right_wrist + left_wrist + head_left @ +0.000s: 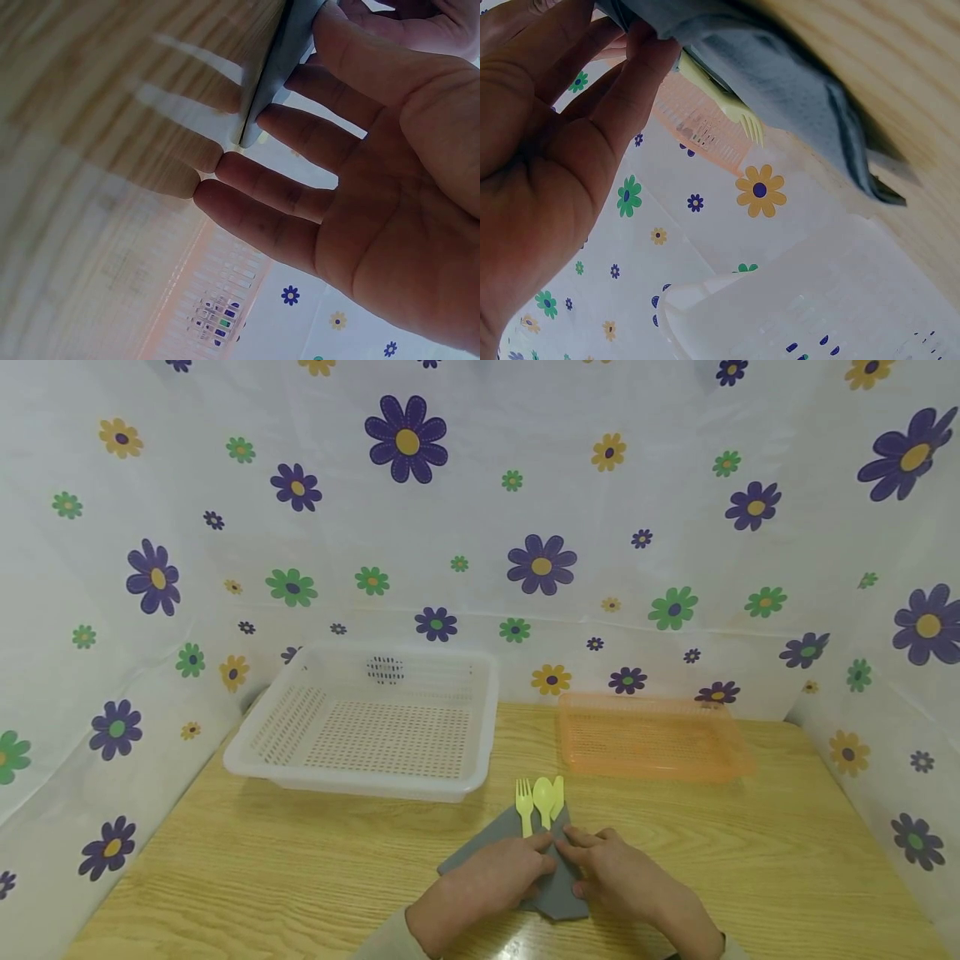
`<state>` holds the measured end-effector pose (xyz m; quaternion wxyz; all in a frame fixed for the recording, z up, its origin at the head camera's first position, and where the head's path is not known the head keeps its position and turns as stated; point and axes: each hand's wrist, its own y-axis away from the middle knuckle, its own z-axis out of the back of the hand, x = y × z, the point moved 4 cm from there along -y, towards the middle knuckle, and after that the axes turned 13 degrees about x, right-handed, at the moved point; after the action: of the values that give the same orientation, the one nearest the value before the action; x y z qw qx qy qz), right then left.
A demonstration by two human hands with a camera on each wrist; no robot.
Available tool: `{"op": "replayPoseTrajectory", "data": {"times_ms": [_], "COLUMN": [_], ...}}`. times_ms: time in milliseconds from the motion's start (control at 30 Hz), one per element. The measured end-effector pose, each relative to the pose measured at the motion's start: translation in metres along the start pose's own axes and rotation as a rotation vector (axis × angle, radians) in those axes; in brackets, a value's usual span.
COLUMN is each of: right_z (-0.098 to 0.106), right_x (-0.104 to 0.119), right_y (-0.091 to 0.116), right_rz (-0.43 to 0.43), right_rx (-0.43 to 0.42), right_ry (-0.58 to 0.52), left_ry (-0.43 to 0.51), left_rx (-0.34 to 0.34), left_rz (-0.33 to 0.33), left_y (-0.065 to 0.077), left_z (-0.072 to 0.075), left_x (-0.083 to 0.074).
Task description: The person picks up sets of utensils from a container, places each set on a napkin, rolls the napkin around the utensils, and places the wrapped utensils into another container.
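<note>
A grey cloth napkin [557, 893] lies folded on the table. From its far end stick out a pale yellow plastic fork [524, 802], a spoon [543, 795] and a knife [558, 793], side by side; their lower parts are hidden. My left hand [498, 872] lies across the napkin's middle and pinches its cloth, as the left wrist view shows close up. On the right side of the napkin, my right hand [618, 872] touches the folded edge with nearly straight fingers [285, 191]. Both hands' fingertips nearly meet over the cutlery handles.
A white plastic basket [487, 718] with slotted walls stands at the back left. Behind and to the right sits a shallow orange tray basket [656, 770]. Flower-printed sheeting [465, 510] walls off the back and sides of the wooden table [300, 868].
</note>
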<state>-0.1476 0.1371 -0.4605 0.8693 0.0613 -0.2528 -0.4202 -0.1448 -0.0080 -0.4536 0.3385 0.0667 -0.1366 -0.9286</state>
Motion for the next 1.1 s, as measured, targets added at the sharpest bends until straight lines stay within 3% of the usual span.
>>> {"op": "replayPoseTrajectory", "data": {"times_ms": [1100], "right_z": [0.0011], "right_x": [0.0013], "right_y": [0.0004], "right_rz": [0.013], "right_rx": [0.004], "right_ry": [-0.013], "left_ry": [-0.014], "left_rx": [-0.027], "left_rz": [-0.014], "left_y": [0.0015], "left_z": [0.0003], "left_x": [0.0001]}}
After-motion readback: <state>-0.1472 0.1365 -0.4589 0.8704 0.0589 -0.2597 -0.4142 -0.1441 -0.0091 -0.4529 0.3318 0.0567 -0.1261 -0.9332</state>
